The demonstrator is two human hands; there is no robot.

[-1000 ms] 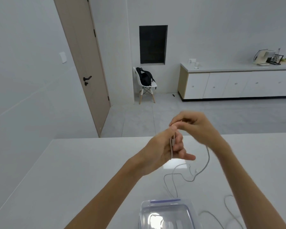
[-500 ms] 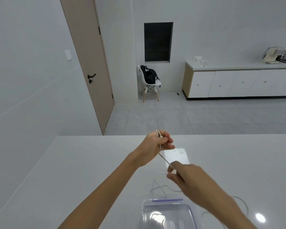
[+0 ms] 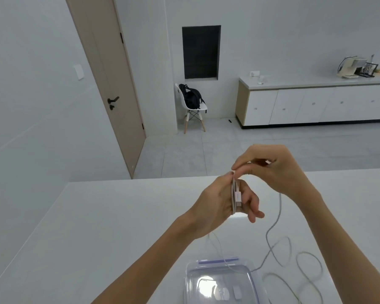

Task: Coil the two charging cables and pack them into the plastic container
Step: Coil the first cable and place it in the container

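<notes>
White charging cable (image 3: pixel 236 199) is wound in several turns round the fingers of my left hand (image 3: pixel 217 205), centre of frame, held up above the pale table (image 3: pixel 97 238). A plug end lies flat along the outside of the turns. The left fingers are partly curled, with the coil round them.

My right hand (image 3: pixel 281 172) sits just above and to the right of the left. Its thumb and forefinger pinch the same cable at the top of the coil, fingertips touching the left hand.

The free length hangs from under the right palm, right of centre, down to the table. There it joins loose cable loops (image 3: pixel 309 267) in the lower right of frame. I cannot tell which loops belong to which cable.

A thin strand (image 3: pixel 217 242) also drops from below the left hand toward the plastic container (image 3: pixel 253 279).

The container is clear and rests on the table at lower centre, cut by the bottom edge. A blue strip (image 3: pixel 217 261) runs along its far side. Pale shapes show through it, too blurred to identify.
</notes>
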